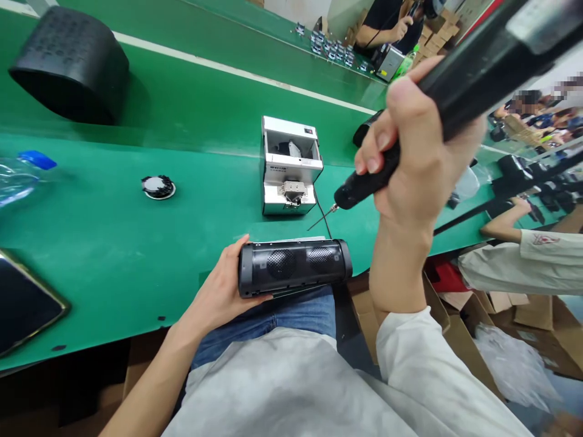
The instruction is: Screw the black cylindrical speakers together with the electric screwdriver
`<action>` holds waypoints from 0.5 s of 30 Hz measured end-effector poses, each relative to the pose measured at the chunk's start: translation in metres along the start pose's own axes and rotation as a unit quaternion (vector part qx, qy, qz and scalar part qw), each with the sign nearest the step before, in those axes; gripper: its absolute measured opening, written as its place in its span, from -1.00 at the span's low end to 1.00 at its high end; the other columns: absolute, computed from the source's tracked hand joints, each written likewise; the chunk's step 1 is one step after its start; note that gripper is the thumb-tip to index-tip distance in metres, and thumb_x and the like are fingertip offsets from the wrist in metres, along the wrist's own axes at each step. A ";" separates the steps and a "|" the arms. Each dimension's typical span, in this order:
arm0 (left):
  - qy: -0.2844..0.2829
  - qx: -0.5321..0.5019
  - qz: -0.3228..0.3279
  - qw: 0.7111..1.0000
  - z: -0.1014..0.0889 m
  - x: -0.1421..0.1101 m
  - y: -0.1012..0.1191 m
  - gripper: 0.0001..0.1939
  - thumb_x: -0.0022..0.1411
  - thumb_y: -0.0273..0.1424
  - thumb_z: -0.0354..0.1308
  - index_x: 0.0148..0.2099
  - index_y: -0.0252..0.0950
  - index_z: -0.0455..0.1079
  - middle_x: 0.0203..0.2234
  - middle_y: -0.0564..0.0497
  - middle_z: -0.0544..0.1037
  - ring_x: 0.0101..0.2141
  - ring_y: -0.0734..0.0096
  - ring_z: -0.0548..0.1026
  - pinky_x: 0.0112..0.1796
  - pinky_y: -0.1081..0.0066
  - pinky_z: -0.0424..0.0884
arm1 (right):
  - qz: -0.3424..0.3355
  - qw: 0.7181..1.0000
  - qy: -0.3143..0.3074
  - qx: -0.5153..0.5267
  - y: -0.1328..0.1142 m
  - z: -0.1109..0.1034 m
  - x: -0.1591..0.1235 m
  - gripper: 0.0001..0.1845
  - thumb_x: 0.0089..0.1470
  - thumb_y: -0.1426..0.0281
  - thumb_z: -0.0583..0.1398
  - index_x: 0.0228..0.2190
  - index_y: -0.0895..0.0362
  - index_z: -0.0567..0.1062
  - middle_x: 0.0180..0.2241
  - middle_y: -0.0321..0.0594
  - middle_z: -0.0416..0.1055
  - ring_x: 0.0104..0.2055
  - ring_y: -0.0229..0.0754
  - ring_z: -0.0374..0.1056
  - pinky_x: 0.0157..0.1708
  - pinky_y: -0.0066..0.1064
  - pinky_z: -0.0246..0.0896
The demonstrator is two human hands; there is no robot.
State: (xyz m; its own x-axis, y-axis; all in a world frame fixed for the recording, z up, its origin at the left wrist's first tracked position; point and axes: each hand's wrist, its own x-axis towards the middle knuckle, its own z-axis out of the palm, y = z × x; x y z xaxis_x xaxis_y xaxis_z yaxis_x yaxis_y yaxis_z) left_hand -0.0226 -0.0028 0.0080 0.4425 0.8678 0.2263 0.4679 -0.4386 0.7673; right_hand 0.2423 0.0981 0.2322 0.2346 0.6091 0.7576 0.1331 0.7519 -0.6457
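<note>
My left hand (226, 276) grips the left end of a long black speaker (294, 265) at the near edge of the green bench. Two round perforated grilles show on the speaker's upper face. Raised on the right, my right hand (416, 139) is wrapped round a black electric screwdriver (473, 67). Its thin bit points down and left, above the speaker and apart from it. Just beyond the speaker stands a white and black screw feeder (293, 167) with an open top tray and a metal outlet at its front.
A large black rounded case (70, 67) sits far left. Near it are a clear bottle with a blue cap (39, 159), a small round dish of black parts (158, 186) and a dark gold-edged panel (27, 303). Cardboard boxes (532, 315) and co-workers are to the right.
</note>
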 end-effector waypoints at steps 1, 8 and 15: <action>0.000 0.001 0.000 1.000 0.000 0.000 0.000 0.23 0.25 -0.04 0.56 0.68 -0.07 -0.14 0.46 -0.34 0.34 0.41 -0.36 0.46 0.35 -0.29 0.49 | 0.007 1.000 -0.003 0.001 -0.010 -0.006 -0.001 -0.79 0.33 0.27 0.42 -0.32 -0.04 0.51 -0.57 -0.45 0.16 -0.68 -0.29 0.05 -0.66 -0.33 0.03; 0.005 0.008 -0.005 1.000 -0.001 -0.002 0.000 0.23 0.27 0.00 0.54 0.68 -0.08 -0.14 0.43 -0.33 0.38 0.41 -0.35 0.47 0.35 -0.28 0.50 | 0.025 1.000 -0.011 0.001 -0.042 -0.029 -0.005 -0.82 0.22 0.44 0.42 -0.37 -0.03 0.57 -0.60 -0.44 0.14 -0.70 -0.26 0.11 -0.73 -0.32 0.00; 0.005 0.023 -0.004 1.000 0.000 -0.003 -0.003 0.19 0.29 0.02 0.48 0.69 -0.05 -0.15 0.38 -0.28 0.44 0.34 -0.34 0.55 0.31 -0.28 0.55 | 0.080 0.995 -0.006 0.053 -0.032 -0.030 -0.013 -0.74 0.18 0.41 0.52 -0.30 0.02 0.54 -0.61 -0.52 0.30 -0.71 -0.37 0.17 -0.72 -0.45 0.08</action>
State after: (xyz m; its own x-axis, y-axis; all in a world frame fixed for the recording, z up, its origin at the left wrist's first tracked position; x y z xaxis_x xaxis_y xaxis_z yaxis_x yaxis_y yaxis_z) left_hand -0.0249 -0.0039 0.0048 0.4308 0.8733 0.2274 0.5054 -0.4423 0.7409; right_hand 0.2644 0.0591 0.2402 0.2322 0.7254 0.6480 -0.0078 0.6676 -0.7445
